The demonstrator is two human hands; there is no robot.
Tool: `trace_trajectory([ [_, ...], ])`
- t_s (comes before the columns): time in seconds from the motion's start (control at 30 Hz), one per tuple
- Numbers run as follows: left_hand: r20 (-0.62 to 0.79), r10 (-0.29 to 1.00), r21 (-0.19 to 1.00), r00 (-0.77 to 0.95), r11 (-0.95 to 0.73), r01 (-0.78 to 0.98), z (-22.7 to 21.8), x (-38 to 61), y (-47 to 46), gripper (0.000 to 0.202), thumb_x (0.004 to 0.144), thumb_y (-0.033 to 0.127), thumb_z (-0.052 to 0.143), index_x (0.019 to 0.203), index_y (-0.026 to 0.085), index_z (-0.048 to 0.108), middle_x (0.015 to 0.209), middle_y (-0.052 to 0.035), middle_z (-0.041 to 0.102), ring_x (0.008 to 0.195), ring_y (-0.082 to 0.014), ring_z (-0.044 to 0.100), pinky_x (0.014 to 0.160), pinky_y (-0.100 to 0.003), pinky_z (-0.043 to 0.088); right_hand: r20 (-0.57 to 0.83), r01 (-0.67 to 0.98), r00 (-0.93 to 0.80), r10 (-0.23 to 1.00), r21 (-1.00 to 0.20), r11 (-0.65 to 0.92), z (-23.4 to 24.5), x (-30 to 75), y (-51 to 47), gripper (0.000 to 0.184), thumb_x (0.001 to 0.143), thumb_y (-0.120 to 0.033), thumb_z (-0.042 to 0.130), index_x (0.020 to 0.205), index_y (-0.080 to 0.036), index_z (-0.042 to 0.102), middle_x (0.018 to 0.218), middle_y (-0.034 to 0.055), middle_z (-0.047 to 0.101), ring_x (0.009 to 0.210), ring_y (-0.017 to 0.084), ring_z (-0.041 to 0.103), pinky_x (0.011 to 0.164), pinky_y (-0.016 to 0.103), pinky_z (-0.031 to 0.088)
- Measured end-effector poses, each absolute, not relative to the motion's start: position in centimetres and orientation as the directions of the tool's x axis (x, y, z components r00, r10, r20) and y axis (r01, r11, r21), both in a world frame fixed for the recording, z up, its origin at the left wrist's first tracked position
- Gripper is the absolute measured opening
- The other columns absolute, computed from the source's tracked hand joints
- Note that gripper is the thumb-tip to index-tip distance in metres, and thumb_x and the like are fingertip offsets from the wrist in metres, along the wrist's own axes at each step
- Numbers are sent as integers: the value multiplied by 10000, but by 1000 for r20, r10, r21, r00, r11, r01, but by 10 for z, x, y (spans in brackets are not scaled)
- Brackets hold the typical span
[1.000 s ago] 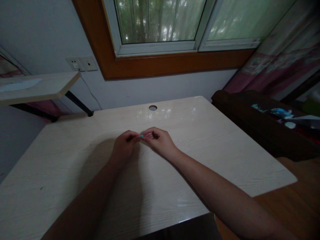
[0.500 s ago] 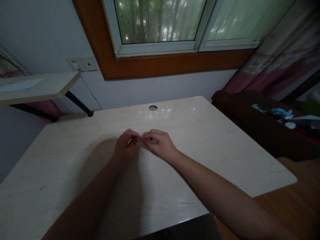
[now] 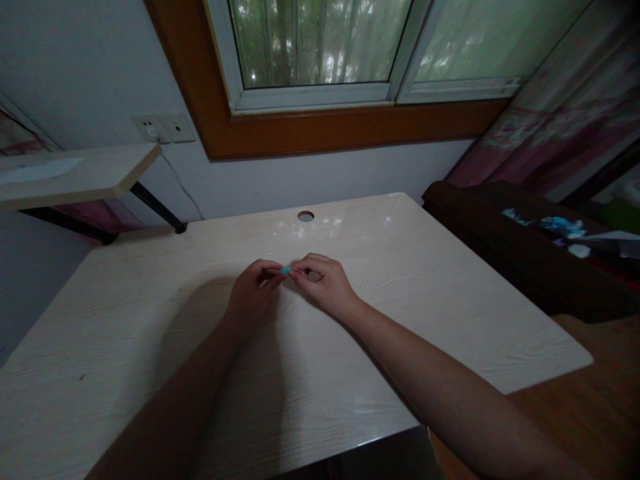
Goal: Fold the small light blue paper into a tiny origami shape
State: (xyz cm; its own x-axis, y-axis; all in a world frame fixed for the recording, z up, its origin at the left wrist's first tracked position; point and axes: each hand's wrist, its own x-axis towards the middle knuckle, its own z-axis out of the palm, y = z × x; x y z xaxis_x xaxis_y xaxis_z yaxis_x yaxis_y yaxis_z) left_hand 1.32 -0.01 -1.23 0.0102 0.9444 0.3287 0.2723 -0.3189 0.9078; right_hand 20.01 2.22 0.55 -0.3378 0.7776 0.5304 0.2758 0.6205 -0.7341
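A tiny turquoise piece (image 3: 285, 271) sits between the fingertips of both hands; it is too small to tell its kind. My left hand (image 3: 253, 285) pinches it from the left with thumb and forefinger. From the right, the thumb and forefinger of my right hand (image 3: 326, 280) close on its other side. Both hands are held over the middle of the pale wood-grain table (image 3: 425, 293), and a shadow falls on the tabletop around the left arm. The fingertips cover part of the piece.
A raised shelf (image 3: 115, 175) on black legs stands at the back left. Near the table's back edge is a round cable hole (image 3: 306, 216). Behind are a wall socket (image 3: 165, 128) and a window. Dark brown furniture (image 3: 480, 233) with items on it stands to the right.
More of the turquoise piece shows between the fingertips. My right hand has shifted slightly up and to the right, and the pinch point has moved a little the same way.
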Motion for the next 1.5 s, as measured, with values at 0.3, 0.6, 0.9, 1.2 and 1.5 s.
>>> trace_trajectory([
  [0.3, 325, 942, 928, -83, -301, 218, -11, 13, -4, 334, 742, 307, 782, 982, 216, 569, 760, 19, 638, 710, -133, 626, 684, -246, 491, 463, 233, -352, 814, -799, 555, 0, 198, 24, 131, 874, -307, 655, 846, -199, 723, 766, 26, 661, 701, 134, 589, 646, 253, 448],
  [0.6, 437, 899, 809, -11, -387, 441, -14, 16, -6, 238, 809, 282, 729, 1007, 220, 613, 921, -25, 710, 841, -174, 706, 807, -322, 562, 381, 188, -298, 875, -875, 445, -5, 196, 29, 151, 868, -327, 668, 885, -191, 733, 793, 25, 666, 714, 131, 576, 649, 249, 430],
  [0.9, 404, 913, 815, 50, -384, 433, -8, 13, -8, 189, 935, 355, 572, 1049, 236, 665, 928, -26, 746, 839, -162, 722, 771, -274, 564, 304, 65, -277, 912, -941, 333, -10, 195, 32, 184, 844, -361, 682, 922, -198, 720, 859, 36, 685, 768, 147, 612, 713, 272, 480],
  [1.2, 343, 939, 891, 26, -334, 307, -9, 13, -6, 239, 860, 385, 671, 1036, 225, 693, 958, -56, 746, 878, -196, 719, 820, -323, 577, 363, 135, -320, 875, -897, 421, -4, 197, 30, 146, 876, -327, 660, 936, -226, 746, 846, 25, 664, 780, 144, 601, 713, 270, 463],
  [1.5, 319, 947, 921, -31, -302, 246, -14, 11, -1, 262, 830, 415, 698, 993, 210, 696, 920, -56, 748, 835, -193, 723, 798, -318, 581, 433, 185, -407, 804, -823, 537, -2, 198, 27, 235, 865, -338, 688, 1076, -247, 737, 890, 43, 677, 806, 153, 612, 702, 267, 475],
])
